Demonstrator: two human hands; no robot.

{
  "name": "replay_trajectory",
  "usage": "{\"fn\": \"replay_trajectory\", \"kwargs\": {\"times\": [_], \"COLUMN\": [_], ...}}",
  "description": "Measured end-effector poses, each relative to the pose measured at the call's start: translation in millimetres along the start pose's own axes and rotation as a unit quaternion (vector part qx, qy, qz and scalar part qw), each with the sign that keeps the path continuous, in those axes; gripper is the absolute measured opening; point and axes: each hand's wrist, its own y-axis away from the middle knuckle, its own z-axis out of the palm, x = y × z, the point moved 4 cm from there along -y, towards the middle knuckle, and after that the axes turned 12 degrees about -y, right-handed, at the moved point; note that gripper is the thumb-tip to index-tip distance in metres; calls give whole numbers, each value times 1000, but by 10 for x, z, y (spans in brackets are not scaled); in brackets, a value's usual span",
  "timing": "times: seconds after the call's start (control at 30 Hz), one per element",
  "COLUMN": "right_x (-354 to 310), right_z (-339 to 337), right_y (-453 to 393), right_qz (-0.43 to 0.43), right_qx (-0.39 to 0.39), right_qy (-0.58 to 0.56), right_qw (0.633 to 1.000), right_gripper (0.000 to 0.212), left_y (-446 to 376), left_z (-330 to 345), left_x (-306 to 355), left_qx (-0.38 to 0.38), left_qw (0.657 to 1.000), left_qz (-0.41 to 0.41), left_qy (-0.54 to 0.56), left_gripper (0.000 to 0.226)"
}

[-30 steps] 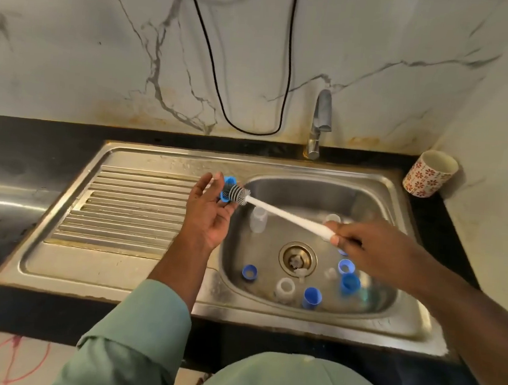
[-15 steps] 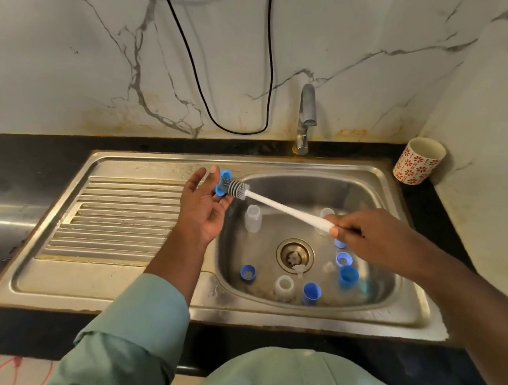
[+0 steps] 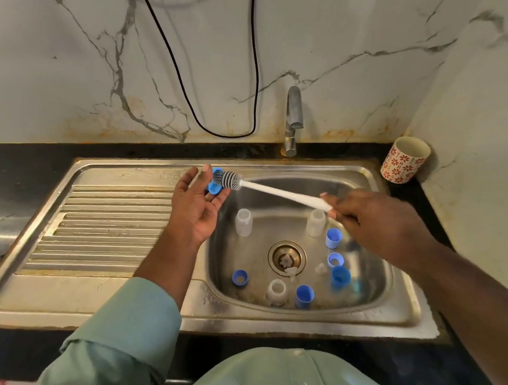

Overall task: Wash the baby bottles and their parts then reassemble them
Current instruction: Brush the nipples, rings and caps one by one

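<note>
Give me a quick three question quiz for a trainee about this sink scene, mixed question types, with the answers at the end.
1. True or false: the steel tap is running water into the steel sink basin.
2. Which hand grips the white-handled grey-bristled bottle brush? A) left hand B) right hand C) neither
3. Fill in: the brush bristles touch a small blue plastic ___ held in the left hand's fingers.

Key: 1 false, no water shows. 2 B. 3 ring; its exact shape is partly hidden.
</note>
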Motion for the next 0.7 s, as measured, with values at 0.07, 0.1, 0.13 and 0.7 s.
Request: {"fn": "replay_trajectory", "kwargs": {"times": [0.07, 0.1, 0.13, 0.7], "right_x": [-81, -101, -77, -77], "right_z": [88, 92, 67, 307], "right_y": [65, 71, 54, 225], "right_qz": [-29, -53, -60, 95], "right_qx": [-39, -36, -13, -35], "right_qy": [17, 12, -22, -441], "right_qw": [999, 998, 998, 892], "right_gripper": [45, 44, 41, 27], "left_y": [1, 18, 37, 129], "left_z": [1, -2, 1, 5], "left_x": [41, 50, 58, 68], "left_qx": [3, 4, 2, -20], "left_qw": [1000, 1000, 1000, 999], "left_qz": [-1, 0, 3, 28], "left_qy": [22, 29, 30, 13], "left_gripper": [81, 82, 83, 73]}}
